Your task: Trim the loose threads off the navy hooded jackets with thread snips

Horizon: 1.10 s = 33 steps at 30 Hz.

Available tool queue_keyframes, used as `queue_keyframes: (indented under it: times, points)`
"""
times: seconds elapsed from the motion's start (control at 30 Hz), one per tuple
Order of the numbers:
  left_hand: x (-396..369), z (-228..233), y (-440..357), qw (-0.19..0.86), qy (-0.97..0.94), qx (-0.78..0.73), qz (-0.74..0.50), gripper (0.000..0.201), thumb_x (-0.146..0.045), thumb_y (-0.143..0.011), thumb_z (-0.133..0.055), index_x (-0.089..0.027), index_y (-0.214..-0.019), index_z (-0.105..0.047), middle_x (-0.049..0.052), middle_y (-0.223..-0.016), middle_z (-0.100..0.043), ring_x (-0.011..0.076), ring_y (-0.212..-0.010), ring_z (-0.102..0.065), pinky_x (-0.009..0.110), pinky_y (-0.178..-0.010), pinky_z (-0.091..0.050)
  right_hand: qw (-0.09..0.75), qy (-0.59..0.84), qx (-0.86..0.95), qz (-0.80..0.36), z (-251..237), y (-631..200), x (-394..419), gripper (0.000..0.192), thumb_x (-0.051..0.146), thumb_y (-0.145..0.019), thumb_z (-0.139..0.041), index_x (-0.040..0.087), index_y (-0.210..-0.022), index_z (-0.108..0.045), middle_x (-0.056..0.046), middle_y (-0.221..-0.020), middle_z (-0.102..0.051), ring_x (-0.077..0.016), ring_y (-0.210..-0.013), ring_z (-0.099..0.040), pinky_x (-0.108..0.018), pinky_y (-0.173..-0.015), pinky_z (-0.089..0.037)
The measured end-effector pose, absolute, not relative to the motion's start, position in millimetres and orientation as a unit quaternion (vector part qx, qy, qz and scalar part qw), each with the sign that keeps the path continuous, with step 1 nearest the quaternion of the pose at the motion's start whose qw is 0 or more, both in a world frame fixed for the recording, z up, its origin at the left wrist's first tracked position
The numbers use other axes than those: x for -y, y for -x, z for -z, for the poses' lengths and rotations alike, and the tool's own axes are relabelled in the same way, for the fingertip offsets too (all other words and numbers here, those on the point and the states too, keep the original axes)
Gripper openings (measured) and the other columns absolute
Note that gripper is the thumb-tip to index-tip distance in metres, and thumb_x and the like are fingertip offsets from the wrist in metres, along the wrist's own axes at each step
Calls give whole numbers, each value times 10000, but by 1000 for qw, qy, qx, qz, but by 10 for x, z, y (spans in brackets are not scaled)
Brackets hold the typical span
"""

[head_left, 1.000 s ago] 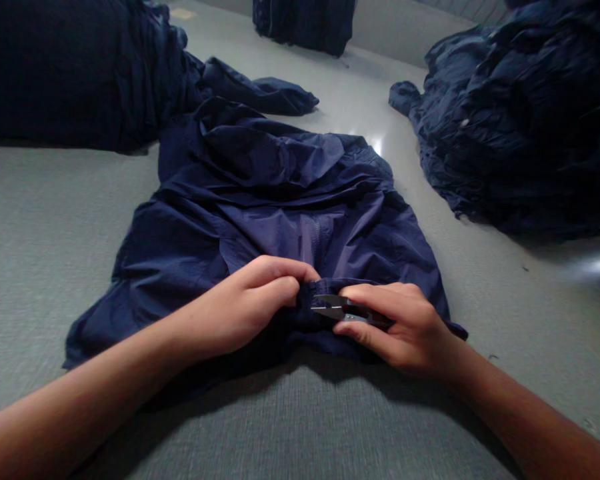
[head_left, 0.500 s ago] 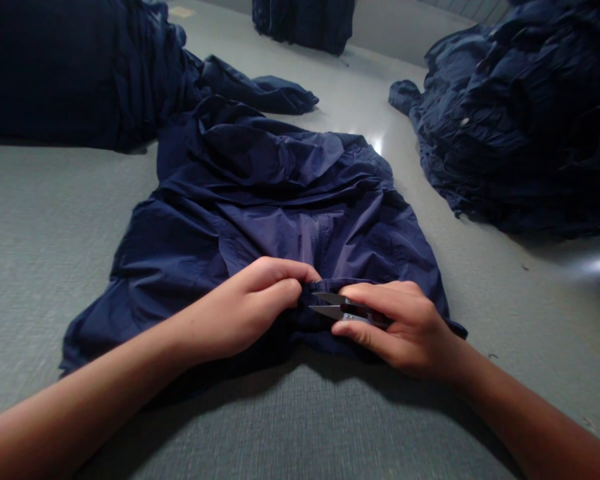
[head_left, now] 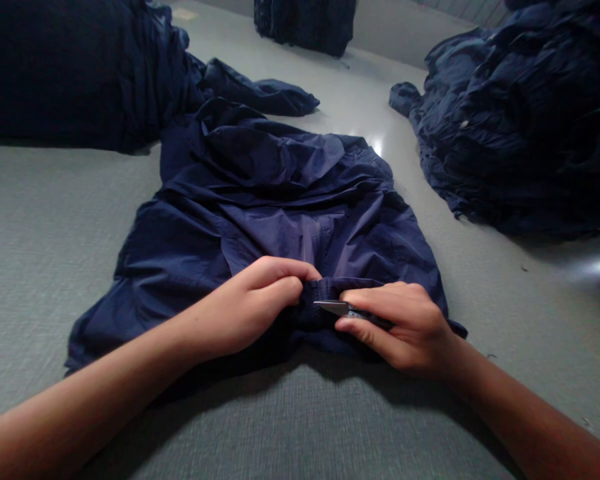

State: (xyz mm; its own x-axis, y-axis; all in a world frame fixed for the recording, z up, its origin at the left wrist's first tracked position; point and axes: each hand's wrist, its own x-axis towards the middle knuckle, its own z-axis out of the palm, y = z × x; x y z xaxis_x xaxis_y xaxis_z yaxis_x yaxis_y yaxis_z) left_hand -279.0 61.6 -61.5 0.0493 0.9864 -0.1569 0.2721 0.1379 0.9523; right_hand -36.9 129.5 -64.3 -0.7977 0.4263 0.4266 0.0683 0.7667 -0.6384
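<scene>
A navy blue garment [head_left: 280, 200] lies spread on the grey table [head_left: 40, 227], its hem toward me. My left hand [head_left: 253, 300] pinches the fabric at the near hem edge, fingers curled shut on it. My right hand [head_left: 405, 323] holds small metal thread snips [head_left: 333, 307] between thumb and forefinger. The blades point left at the hem, right beside my left fingertips, and look squeezed together.
Piles of dark blue garments lie at the far left [head_left: 70, 73], at the right [head_left: 520, 120] and at the back [head_left: 305, 23]. One loose garment [head_left: 260, 93] trails from the left pile toward the spread one.
The snips' blades, apart half a second ago, have closed at the hem. Both hands stay in nearly the same place.
</scene>
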Motion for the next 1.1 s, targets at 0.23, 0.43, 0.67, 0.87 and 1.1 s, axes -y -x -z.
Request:
queue_keyframes:
  times: [0.23,0.43,0.67,0.87,1.1]
  points:
    - [-614,624,2828,556,-515,-551,-349,239,-369,-911,-565,-237,-904,-764,-20,-787,-663,161,-736,-569,235,-669,-475,367,282,670,-581,615,143,-1331,198,373,-1047,-665,212,-1086,-773,24,-700,-708,-107,-472,-596,-258,-500,-480]
    - [-668,586,2867,494,-562,-576,-330,213,-313,-897,-507,-224,-828,-687,-21,-741,-618,171,-709,-553,258,-645,-445,303,315,688,-579,560,123,-1386,169,331,-1005,-733,173,-1003,-791,5,-697,-725,-106,-607,-647,-221,-592,-504]
    - [-506,524,2695,7,-766,-564,-308,274,-271,-959,-685,-247,-1229,-642,75,-1154,-733,276,-1002,-660,411,-901,-504,347,304,560,-689,753,272,-1541,257,397,-946,-783,142,-928,-757,99,-516,-461,-93,-486,-473,-314,-654,-648]
    - [-387,556,2501,12,-894,-414,-168,149,-141,-1035,-585,-183,-1121,-700,60,-958,-726,217,-803,-613,371,-737,-493,347,279,547,-709,750,266,-1572,269,372,-922,-811,162,-794,-701,102,-529,-426,-86,-515,-430,-380,-746,-696]
    - [-367,659,2537,69,-862,-485,-132,415,-275,-1014,-677,-223,-1424,-642,111,-1340,-676,307,-1157,-591,492,-971,-514,354,279,548,-704,736,206,-1565,208,348,-960,-777,143,-925,-783,95,-530,-450,-89,-514,-415,-419,-838,-681]
